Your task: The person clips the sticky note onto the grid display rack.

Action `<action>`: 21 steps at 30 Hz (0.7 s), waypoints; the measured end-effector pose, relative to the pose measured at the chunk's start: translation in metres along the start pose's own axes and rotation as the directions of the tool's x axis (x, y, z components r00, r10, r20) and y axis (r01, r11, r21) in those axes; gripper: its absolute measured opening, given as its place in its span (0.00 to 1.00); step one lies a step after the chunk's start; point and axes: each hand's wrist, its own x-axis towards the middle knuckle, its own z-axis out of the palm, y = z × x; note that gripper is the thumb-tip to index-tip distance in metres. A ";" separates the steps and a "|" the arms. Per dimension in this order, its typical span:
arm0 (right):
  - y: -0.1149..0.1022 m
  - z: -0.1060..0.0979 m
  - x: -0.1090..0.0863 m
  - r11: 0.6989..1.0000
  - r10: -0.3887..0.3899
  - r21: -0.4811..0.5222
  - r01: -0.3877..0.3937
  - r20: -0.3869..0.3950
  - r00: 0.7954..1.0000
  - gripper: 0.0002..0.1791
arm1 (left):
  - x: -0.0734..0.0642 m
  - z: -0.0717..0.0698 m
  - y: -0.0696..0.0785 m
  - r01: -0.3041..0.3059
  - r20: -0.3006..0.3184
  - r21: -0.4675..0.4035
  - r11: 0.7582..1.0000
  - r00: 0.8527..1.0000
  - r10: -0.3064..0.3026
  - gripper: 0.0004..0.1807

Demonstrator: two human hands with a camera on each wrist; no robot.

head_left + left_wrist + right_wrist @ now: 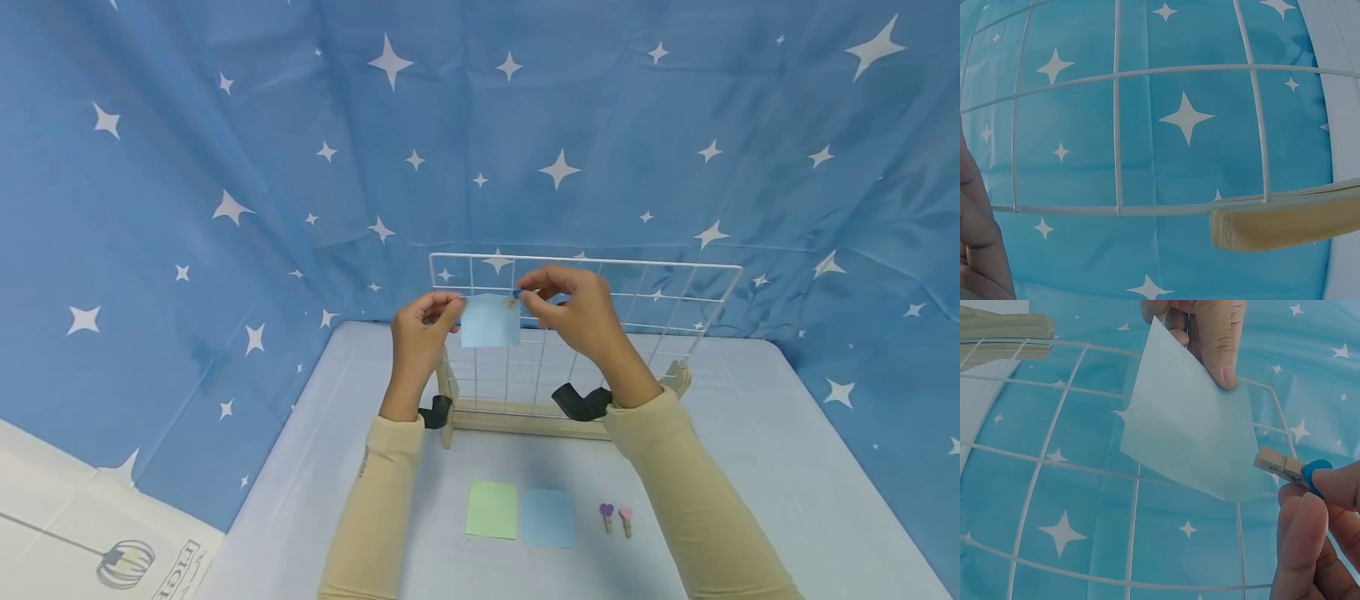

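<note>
A light blue paper note (pixel 490 322) is held up before the white wire grid (pixel 630 326). My left hand (pixel 422 333) pinches it at its left edge; in the right wrist view the thumb of that left hand (pixel 1216 344) lies over the note (pixel 1188 419). Between thumb and fingers, my right hand (pixel 576 308) holds a small wooden clothespin (pixel 1282 464) with a blue decoration. The pin's tip is at the note's upper right corner; whether it bites the paper, I cannot tell. Only part of the left hand (pixel 979 231) shows in the left wrist view.
The grid stands in a wooden base (pixel 525 421) on the white table (pixel 300 500). Nearer me lie a green note (pixel 492 510), another blue note (pixel 548 518), and clothespins with a purple heart (pixel 607 517) and a pink heart (pixel 626 521). A starry blue cloth (pixel 450 108) hangs behind.
</note>
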 end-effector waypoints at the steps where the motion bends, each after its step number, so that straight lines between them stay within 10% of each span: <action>1: 0.000 0.000 0.001 1.000 -0.001 -0.003 0.001 -0.003 1.000 0.06 | 0.000 0.000 0.000 -0.002 0.000 -0.002 1.000 1.000 0.002 0.12; 21: -0.010 0.012 0.009 0.992 -0.104 -0.085 0.093 -0.127 0.986 0.05 | 0.005 0.004 0.003 -0.022 -0.017 -0.009 1.000 1.000 0.022 0.10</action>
